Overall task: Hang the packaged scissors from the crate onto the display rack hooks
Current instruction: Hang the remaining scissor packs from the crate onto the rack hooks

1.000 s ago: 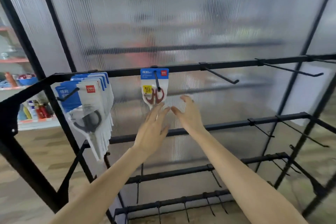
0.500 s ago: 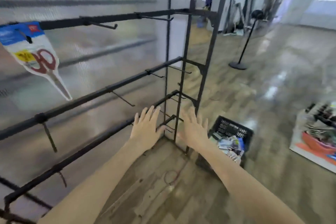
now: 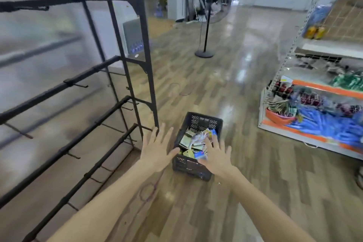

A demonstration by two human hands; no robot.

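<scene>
Beside crate (image 3: 196, 124), rack post (image 3: 133, 59)

Our way down to the open-topped crate (image 3: 196, 124) at lower centre unobstructed, black rack (image 3: 125, 61) posts just left, bare floor (image 3: 245, 114) right, shelf (image 3: 314, 124) far right.

left hand (image 3: 156, 152): bare, no glove, ring | right hand (image 3: 217, 158): bare | forearms: sleeveless, no watch

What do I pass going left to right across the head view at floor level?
Rack → left hand → crate → right hand → shelf unit.
</scene>
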